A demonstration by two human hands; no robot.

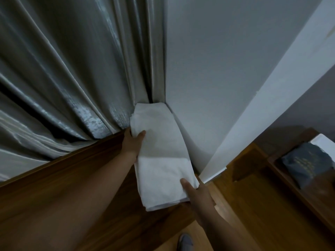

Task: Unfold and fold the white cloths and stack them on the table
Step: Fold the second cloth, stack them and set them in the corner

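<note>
- We note a grey pleated curtain point(59, 84) filling the upper left of the frame, its folds running down to the table's far edge.
- We record a pale wall point(213, 73) taking the upper centre and right, with a lighter white panel point(268, 109) slanting down the right side.
- We find a dark wooden table point(76, 200) across the lower left and centre, its surface bare on the left part.
- We see wooden flooring point(257, 211) at lower right, and a wooden ledge there bearing a dark blue item point(308, 165); we cannot tell what it is.
- We observe the folded white cloths point(161, 153) at centre frame, a long stack lying on the table, its far end pushed into the corner between curtain and wall.
- We note the left hand point(131, 142) at the stack's left edge, thumb on top, fingers hidden beneath or behind it, gripping the cloth.
- We note the right hand point(197, 194) at the stack's near right corner, thumb pressed on top, remaining fingers under the edge, holding the cloth.
- We record a grey shoe point(184, 241) at the bottom edge.
</note>
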